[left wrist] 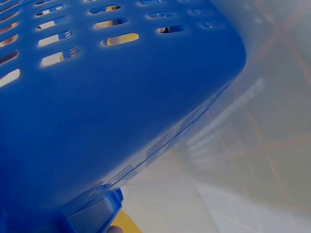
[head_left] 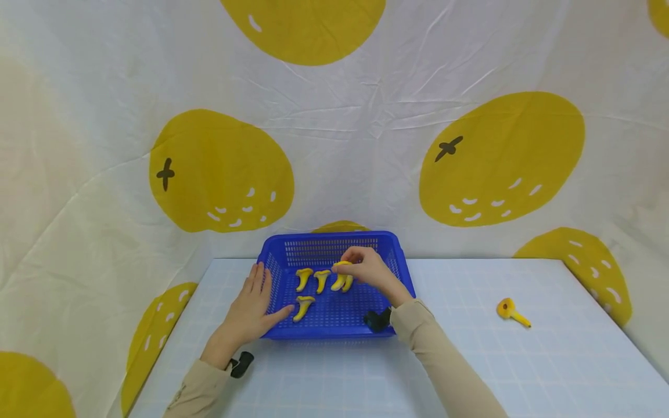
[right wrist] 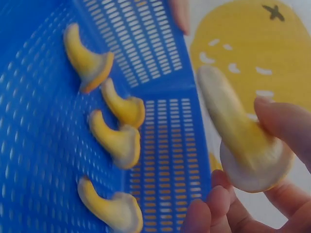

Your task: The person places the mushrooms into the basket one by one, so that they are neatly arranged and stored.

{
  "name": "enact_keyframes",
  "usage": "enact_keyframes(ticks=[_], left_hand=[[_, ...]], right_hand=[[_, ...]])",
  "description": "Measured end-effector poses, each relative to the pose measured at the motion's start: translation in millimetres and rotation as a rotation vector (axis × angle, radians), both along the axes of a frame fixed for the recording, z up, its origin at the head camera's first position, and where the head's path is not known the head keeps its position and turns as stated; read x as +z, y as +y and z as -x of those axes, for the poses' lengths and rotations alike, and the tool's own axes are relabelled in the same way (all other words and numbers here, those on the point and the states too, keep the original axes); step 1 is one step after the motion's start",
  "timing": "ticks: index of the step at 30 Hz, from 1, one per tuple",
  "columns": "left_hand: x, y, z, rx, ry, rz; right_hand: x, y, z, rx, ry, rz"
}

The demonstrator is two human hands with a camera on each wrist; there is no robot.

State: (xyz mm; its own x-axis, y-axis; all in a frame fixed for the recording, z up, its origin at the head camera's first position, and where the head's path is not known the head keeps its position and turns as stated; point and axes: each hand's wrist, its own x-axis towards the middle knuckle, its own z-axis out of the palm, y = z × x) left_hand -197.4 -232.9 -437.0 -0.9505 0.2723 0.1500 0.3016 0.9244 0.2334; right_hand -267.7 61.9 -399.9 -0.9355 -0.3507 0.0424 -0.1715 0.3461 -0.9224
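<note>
My right hand [head_left: 375, 271] pinches a yellow chanterelle-like mushroom [right wrist: 238, 131] between thumb and fingers, by its cap, above the blue plastic basket [head_left: 334, 332]. Several similar mushrooms lie apart in the basket: one [head_left: 303, 307] near the front and others, such as this mushroom [head_left: 304, 279], in a row farther back. With fingers straight, my left hand [head_left: 248, 307] rests against the basket's left side, its thumb reaching to the front rim. The left wrist view is mostly filled by the basket's outer wall [left wrist: 121, 97]; only a fingertip shows at its bottom edge.
One more yellow mushroom [head_left: 512, 312] lies on the pale checked tabletop [head_left: 460, 348], right of the basket. Behind the table hangs a white cloth [head_left: 355, 162] printed with large yellow fruit. Dark straps with small devices sit at both wrists.
</note>
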Motion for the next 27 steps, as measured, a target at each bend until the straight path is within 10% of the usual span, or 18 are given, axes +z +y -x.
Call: enact_keyframes(ticks=[9,27], left_hand=[[-1.5,-0.6,0.8,0.004,0.000,0.005],[0.4,1.8,0.4,0.006,-0.010,-0.005]], right_hand=[[-4.4,-11,7.8,0.011,-0.118,0.130],[-29.1,-21,23.8,0.067,-0.156,0.055]])
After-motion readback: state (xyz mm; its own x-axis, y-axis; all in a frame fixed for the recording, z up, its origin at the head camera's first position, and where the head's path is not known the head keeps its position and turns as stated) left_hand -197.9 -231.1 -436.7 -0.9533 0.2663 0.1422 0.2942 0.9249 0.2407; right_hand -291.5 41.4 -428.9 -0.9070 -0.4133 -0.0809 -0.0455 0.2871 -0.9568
